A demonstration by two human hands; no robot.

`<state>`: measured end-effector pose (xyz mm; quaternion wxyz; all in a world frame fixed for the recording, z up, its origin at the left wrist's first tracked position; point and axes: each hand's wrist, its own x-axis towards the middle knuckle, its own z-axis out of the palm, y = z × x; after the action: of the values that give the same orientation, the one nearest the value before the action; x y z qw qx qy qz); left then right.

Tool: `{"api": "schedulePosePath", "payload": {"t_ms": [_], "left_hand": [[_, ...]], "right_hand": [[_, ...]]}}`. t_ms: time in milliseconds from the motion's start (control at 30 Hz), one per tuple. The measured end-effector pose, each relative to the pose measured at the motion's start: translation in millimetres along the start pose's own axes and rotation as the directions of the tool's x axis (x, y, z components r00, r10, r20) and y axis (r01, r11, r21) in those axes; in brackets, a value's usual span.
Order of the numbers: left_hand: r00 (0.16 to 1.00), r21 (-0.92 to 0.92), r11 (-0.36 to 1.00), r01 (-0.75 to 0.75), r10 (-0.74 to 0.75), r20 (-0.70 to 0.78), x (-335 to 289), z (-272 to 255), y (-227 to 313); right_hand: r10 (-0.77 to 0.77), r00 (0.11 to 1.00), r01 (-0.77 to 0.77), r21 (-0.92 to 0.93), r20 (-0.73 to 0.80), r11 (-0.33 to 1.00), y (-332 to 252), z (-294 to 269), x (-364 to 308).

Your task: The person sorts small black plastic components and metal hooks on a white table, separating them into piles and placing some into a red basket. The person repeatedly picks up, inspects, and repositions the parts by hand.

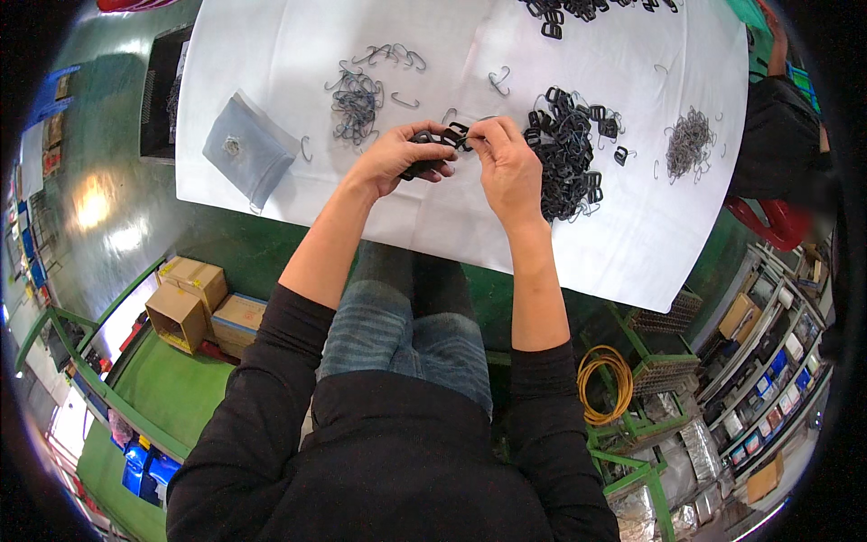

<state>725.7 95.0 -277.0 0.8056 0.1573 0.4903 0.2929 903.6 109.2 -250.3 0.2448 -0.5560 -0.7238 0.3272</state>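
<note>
My left hand is closed round several black plastic buckles, one of which, a black buckle, sticks out past the fingertips. Close beside it, my right hand pinches at that buckle's edge with thumb and forefinger; a thin wire hook seems to be in the pinch, mostly hidden by the fingers. Right of my right hand lies a heap of black buckles with wire hooks. Loose metal wire hooks are piled beyond my left hand, and a single hook lies farther off.
Everything rests on a white-covered table. A grey-blue plastic bag sits at left, a smaller hook pile at right, more black buckles at the far edge. Another person is at the right. Cardboard boxes stand below left.
</note>
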Motion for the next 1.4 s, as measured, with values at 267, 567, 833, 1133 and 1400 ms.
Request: {"api": "schedulePosePath", "payload": {"t_ms": [267, 567, 833, 1133, 1400], "left_hand": [[0.992, -0.087, 0.992, -0.09, 0.097, 0.08, 6.8, -10.3, -0.7], [0.948, -0.194, 0.96, -0.204, 0.243, 0.206, 0.2, -26.5, -6.6], [0.972, -0.357, 0.923, -0.142, 0.198, 0.127, 10.9, -30.6, -23.2], [0.991, -0.493, 0.861, -0.129, 0.095, -0.094, 21.2, -23.5, -31.4], [0.99, -0.461, 0.876, -0.141, 0.119, -0.077, 8.7, -33.1, -26.5]], "right_hand": [[0.029, 0.996, -0.034, -0.058, -0.082, 0.998, 23.9, -5.7, 3.7], [0.351, 0.923, -0.207, -0.563, 0.159, 0.8, 47.8, -2.5, 24.5], [0.496, 0.866, -0.49, -0.083, 0.063, 0.868, 38.9, -19.7, 24.5], [0.171, 0.94, -0.017, -0.457, 0.297, 0.889, 28.0, 23.5, 33.5], [0.364, 0.929, -0.368, 0.05, 0.069, 0.929, 42.1, -7.6, 25.4]]}}
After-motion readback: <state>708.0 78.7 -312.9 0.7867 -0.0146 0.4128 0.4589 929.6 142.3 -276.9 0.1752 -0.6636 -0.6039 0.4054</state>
